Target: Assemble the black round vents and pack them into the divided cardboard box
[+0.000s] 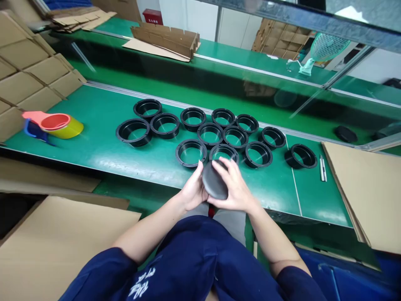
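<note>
A dark grey round cap [215, 180] with a smooth domed face is held above the bench's front edge. My left hand [194, 190] supports its left side, thumb pointing up along the rim. My right hand [235, 187] curls round the right side, its fingers over the upper edge and its thumb below. The cap's far side is hidden. Just beyond my fingers, a black flanged ring [182, 160] rests on the green bench [150, 163]. Several more black rings [134, 142] like it stand in loose rows behind, open through the middle.
Red and yellow tape-like rolls [73, 127] lie at the left beside stacked cardboard boxes [28, 85]. Two thin pen-like tools [323, 168] lie at the right near cardboard sheets [369, 188]. A green fan [327, 48] and a cardboard divider [166, 39] stand behind the clear panel.
</note>
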A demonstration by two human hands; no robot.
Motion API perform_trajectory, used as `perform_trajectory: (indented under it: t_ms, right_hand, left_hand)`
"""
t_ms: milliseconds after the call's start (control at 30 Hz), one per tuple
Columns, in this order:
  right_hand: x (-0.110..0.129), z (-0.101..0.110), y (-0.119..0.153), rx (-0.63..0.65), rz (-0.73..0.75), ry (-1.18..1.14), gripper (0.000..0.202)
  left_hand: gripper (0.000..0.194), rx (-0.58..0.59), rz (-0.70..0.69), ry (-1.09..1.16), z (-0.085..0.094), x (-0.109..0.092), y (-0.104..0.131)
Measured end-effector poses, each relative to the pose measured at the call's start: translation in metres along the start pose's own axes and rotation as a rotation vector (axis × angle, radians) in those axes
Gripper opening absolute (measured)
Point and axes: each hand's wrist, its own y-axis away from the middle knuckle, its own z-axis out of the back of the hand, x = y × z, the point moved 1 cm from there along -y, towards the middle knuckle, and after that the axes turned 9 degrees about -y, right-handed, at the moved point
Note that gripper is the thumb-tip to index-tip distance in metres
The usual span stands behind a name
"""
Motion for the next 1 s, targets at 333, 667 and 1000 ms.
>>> perform_trajectory:
  t_ms: [333,667,1000]
  right_hand:
    - [-0.034,-0.023,-0.017,0.038,-0.258,0.294,0.116]
    - [0.012,0.018,-0.025,-0.09,-0.191,0.103,0.081]
    - [-0.03,-0.013,0.021,-0.402,-0.449,-0.097,0.053]
  left_hand:
    - [0.045,-0.282,-0.022,-0.115,0.03,-0.009,0.012]
    - [0.031,-0.402,-0.011,-0.2,0.053,-0.003,0.025]
    - [0.049,-0.27,-0.134,-0.306,0.038,0.001,0.023]
